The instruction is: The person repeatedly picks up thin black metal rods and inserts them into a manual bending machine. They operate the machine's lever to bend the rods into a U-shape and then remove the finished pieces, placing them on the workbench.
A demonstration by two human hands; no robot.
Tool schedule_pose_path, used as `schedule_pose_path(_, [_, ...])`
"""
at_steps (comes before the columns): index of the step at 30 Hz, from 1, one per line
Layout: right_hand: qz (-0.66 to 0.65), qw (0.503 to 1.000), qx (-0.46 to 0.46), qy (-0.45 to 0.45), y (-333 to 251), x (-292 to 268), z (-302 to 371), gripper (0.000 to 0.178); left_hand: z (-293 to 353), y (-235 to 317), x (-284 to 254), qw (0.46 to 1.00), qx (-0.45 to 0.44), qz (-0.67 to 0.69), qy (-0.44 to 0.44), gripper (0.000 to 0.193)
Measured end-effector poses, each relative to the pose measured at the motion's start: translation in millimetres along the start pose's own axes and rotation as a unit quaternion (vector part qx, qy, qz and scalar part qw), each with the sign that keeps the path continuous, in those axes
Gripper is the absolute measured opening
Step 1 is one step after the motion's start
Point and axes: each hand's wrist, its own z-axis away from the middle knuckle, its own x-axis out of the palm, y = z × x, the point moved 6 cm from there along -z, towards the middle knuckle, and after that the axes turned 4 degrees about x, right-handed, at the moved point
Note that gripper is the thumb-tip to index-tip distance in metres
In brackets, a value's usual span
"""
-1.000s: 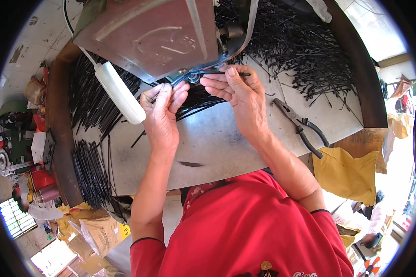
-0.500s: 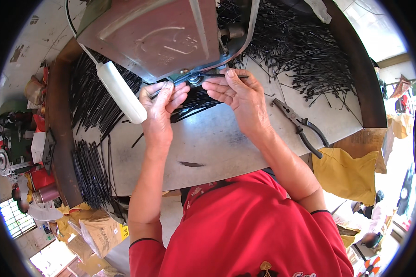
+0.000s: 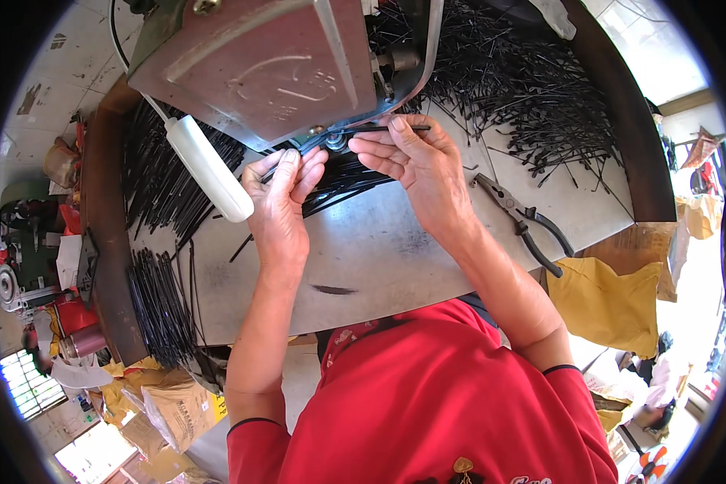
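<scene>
My right hand (image 3: 419, 161) pinches a thin black rod (image 3: 371, 129) between thumb and fingers, below the front edge of a reddish-brown machine head (image 3: 258, 73). The rod reaches left to a small round metal part (image 3: 335, 142) under that head. On the other side of this part, my left hand (image 3: 281, 189) is closed, thumb against fingers, around a thin dark length. Whether both hands hold one rod or two, I cannot tell. A white tube-shaped lamp (image 3: 210, 169) hangs just left of my left hand.
Black rods lie in a bundle (image 3: 165, 302) at the left edge and a tangled heap (image 3: 532, 97) at the far right. Pliers (image 3: 518, 216) with black handles rest right of my right hand on the metal tabletop (image 3: 379, 258). A raised brown rim (image 3: 633, 145) borders the table.
The view has shifted slightly, and the machine head appears a little farther left. My left hand sits slightly lower beside the lamp. Both hands keep their pinch.
</scene>
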Motion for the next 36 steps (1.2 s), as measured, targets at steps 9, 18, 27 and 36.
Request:
schedule_pose_path(9, [0.009,1.000,0.007,0.018,2.8,3.1,1.8,0.023,-1.6,-9.0,-7.1,0.998,-0.054,0.015,0.002,0.014])
schedule_pose_path(18, [0.025,0.996,0.075,-0.041,-14.9,-3.3,-18.9,0.025,-16.3,3.2,-3.3,0.996,-0.048,-0.075,-0.030,0.011])
schedule_pose_path(27, [-0.019,0.999,0.041,0.002,-10.6,-2.1,-11.2,0.026,-10.6,-3.7,-7.8,0.997,-0.056,-0.017,0.050,0.024])
schedule_pose_path(36, [0.767,0.607,-0.196,0.065,-134.0,-70.3,60.8,0.013,-23.9,5.7,-48.6,0.990,-0.073,0.109,0.042,0.018])
